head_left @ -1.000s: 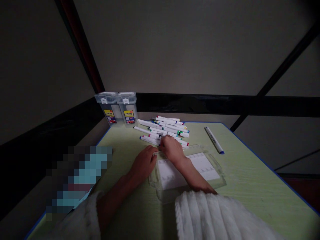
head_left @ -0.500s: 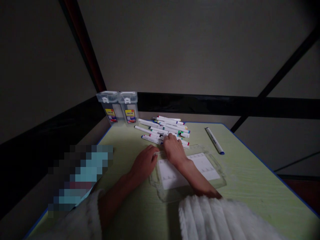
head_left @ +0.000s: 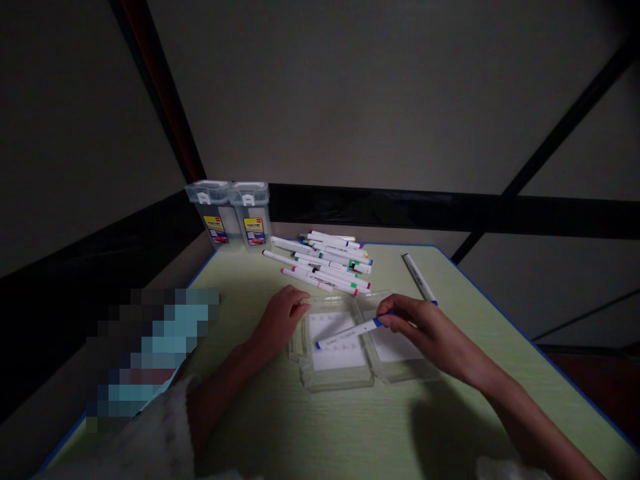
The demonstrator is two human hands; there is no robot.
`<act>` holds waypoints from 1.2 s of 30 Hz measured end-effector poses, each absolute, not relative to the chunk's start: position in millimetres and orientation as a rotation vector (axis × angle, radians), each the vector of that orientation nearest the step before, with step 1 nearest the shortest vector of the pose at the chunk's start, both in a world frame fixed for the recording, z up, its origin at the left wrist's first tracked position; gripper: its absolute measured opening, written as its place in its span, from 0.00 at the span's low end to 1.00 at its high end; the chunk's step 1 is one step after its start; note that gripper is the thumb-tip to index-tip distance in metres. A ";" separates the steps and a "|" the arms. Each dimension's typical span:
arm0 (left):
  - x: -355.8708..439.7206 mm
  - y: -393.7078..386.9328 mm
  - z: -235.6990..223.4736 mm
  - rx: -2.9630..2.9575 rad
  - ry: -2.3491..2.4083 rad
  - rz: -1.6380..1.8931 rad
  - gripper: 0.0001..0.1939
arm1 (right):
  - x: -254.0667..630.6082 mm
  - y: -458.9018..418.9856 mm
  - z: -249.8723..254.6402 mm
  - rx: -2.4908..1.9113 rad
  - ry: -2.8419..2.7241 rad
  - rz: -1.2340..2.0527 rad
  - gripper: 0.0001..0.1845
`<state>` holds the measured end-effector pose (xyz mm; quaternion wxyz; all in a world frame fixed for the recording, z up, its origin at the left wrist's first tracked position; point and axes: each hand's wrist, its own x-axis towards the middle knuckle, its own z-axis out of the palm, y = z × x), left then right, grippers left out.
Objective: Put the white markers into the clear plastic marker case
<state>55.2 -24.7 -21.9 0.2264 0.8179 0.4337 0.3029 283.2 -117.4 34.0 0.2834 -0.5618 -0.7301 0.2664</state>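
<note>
My right hand (head_left: 425, 323) pinches a white marker (head_left: 353, 331) by its blue capped end. The marker slants down to the left, over an opened clear plastic case (head_left: 337, 380) with white paper lining in both halves. My left hand (head_left: 280, 317) grips the upper left corner of this case between thumb and fingers. Beyond the case lies a loose pile of white markers (head_left: 325, 260) with coloured ends, apart from both hands.
A single thicker marker (head_left: 419, 277) lies on the table at the right. Two lidded clear boxes (head_left: 253, 217) with marker labels stand at the back left against the wall. A pixelated blue patch (head_left: 170, 347) covers something at the table's left edge.
My right hand has drawn back from the pile toward the right, now with a blue-ended marker in it. My left hand stays at the case's corner. The view has shifted slightly.
</note>
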 end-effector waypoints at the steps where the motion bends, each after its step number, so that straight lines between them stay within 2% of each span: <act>1: 54.9 -25.2 -20.6 2.230 1.197 0.855 0.09 | 286.4 -115.2 35.3 -1.476 -1.908 0.776 0.11; 6: 55.5 -36.0 -2.8 2.062 1.150 1.016 0.07 | 284.1 -95.5 33.5 -1.227 -1.864 1.090 0.14; 9: 56.7 -48.5 12.2 1.944 1.122 0.942 0.07 | 273.5 -87.7 26.2 -1.131 -1.830 1.201 0.14; 15: 63.3 -71.9 28.2 1.748 0.989 0.778 0.06 | 254.4 -90.3 14.3 -1.120 -1.631 1.166 0.14; 21: 70.6 -77.7 22.6 1.761 0.981 0.599 0.08 | 247.7 -94.0 13.7 -1.087 -1.500 1.104 0.15; 30: 71.8 -75.0 11.9 1.678 0.976 0.521 0.07 | 243.4 -94.4 10.1 -1.073 -1.382 1.084 0.13; 36: 75.1 -72.7 12.0 1.558 0.920 0.600 0.10 | 239.8 -98.5 8.8 -0.987 -1.273 1.253 0.15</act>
